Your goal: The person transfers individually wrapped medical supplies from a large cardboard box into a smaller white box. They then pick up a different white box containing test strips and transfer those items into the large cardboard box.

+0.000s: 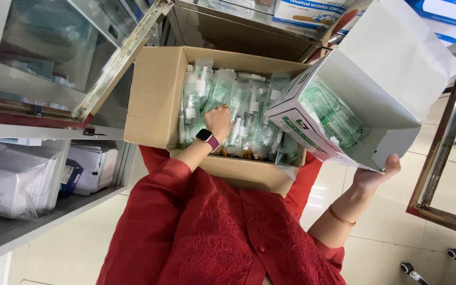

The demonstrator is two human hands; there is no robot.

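At frame centre, the left hand [218, 121] is buried — apparently clenched — among clear-wrapped packets [238, 113] in a brown cardboard carton [157, 97]; the right hand [378, 174] grasps a white tipped box [376, 89], propped from beneath for access.

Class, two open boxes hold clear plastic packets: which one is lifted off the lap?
The white cardboard box, tilted and propped by the right hand; the brown cardboard carton rests below.
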